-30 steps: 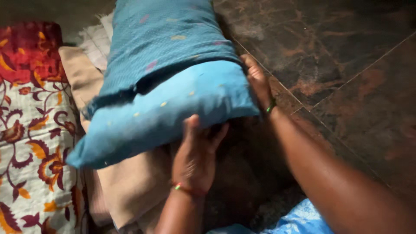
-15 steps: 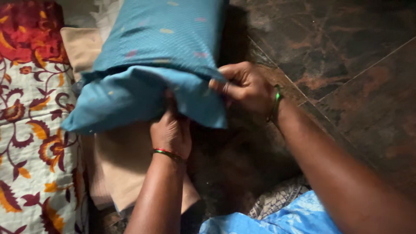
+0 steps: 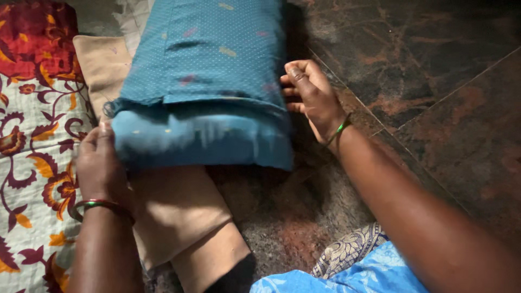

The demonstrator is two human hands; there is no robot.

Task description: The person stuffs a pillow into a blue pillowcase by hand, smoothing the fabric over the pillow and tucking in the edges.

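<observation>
Pillow (image 3: 201, 81) in its teal dotted cover lies on the dark stone floor (image 3: 434, 70), its near end resting over a tan folded cloth (image 3: 173, 206), with a flowered red and cream quilt (image 3: 32, 135) just beside it on my left. From the head view, I see my left hand (image 3: 100, 163) pressed against the pillow's near left corner, where the lighter blue end of the cover (image 3: 201, 141) folds over; the fingers curl round the edge, a narrow grip that seems to pinch the fabric, though the fingertips are hidden behind the corner. My right hand (image 3: 312, 95) sits flat against the pillow's right side, fingers loosely bent and touching the cover, pressing rather than clasping. I judge the step in hand to be squaring the cover's open end around the stuffing. The next move, as I read it, calls for both hands to draw the loose blue flap snug and even, keeping the corners filled. A patterned blue garment (image 3: 353, 266) shows at the bottom edge.
</observation>
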